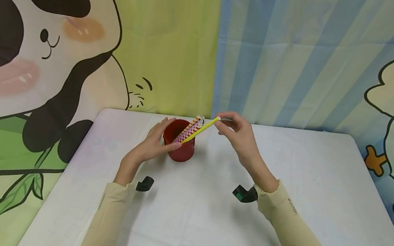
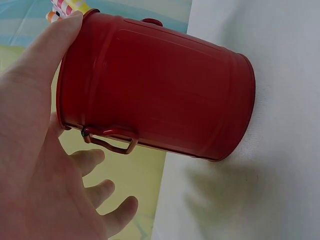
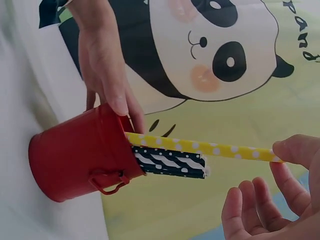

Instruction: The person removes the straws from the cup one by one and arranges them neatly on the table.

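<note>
A small red metal bucket [image 1: 181, 153] stands upright toward the back of the white table. My left hand [image 1: 151, 145] holds it by the rim, thumb at the near side. In the left wrist view the other fingers spread past its small side handle [image 2: 112, 137]. Between thumb and index finger, my right hand [image 1: 238, 139] pinches the top end of a yellow paper straw [image 3: 200, 147] with white dots. The straw's lower end is inside the bucket mouth, hidden by the wall. Beside it several patterned straws [image 3: 170, 162] lean out of the bucket, black-and-white ones among them.
The white table [image 1: 186, 226] ends at a back edge just behind the bucket. Beyond it hangs a printed cloth [image 1: 174, 26] with a panda on the left and blue stripes to the right. Small dark devices [image 1: 245, 194] are worn at both wrists.
</note>
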`<move>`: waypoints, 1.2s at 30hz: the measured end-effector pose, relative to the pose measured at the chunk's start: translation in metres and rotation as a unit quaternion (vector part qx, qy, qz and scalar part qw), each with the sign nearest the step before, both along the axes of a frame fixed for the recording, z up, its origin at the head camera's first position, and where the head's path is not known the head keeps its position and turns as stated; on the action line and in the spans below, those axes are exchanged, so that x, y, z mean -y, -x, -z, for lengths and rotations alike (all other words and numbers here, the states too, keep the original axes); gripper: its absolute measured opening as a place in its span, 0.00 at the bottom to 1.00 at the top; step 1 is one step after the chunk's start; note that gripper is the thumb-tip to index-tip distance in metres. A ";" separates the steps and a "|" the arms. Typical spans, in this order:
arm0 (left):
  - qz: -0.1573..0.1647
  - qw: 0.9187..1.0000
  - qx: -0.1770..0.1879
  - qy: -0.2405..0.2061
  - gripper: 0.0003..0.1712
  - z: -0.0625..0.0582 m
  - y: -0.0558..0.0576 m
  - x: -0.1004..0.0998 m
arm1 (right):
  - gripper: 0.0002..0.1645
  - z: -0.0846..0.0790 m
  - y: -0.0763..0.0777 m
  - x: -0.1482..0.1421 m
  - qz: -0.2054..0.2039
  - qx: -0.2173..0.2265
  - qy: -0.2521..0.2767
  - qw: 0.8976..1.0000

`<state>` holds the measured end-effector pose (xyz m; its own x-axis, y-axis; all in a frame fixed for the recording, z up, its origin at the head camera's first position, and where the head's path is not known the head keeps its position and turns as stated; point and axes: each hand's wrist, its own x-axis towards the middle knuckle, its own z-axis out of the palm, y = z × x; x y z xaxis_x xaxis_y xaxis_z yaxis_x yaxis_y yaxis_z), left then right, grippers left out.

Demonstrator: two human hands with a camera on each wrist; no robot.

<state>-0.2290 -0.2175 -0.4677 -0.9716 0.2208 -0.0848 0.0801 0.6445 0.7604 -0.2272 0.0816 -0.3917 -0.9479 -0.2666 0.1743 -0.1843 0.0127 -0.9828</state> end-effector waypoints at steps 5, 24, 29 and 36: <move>0.002 1.000 0.001 -0.007 0.51 0.001 0.000 -0.001 | 0.16 -0.002 -0.001 -0.007 0.003 0.017 0.045 0.999; 0.003 1.000 -0.007 0.002 0.51 0.002 0.001 -0.001 | 0.10 -0.013 -0.005 -0.035 0.017 0.058 0.145 0.988; 0.004 1.000 -0.009 0.002 0.50 0.001 0.000 0.000 | 0.09 -0.016 -0.007 -0.043 0.024 0.051 0.162 0.985; 0.003 1.000 -0.009 0.006 0.51 -0.001 -0.001 0.000 | 0.08 -0.021 -0.010 -0.055 0.055 -0.019 0.130 0.990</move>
<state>-0.2277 -0.2176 -0.4668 -0.9715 0.2263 -0.0703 0.0978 0.6532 0.7509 -0.2176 0.1361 -0.3703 -0.9603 -0.1040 0.2588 -0.2321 -0.2168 -0.9482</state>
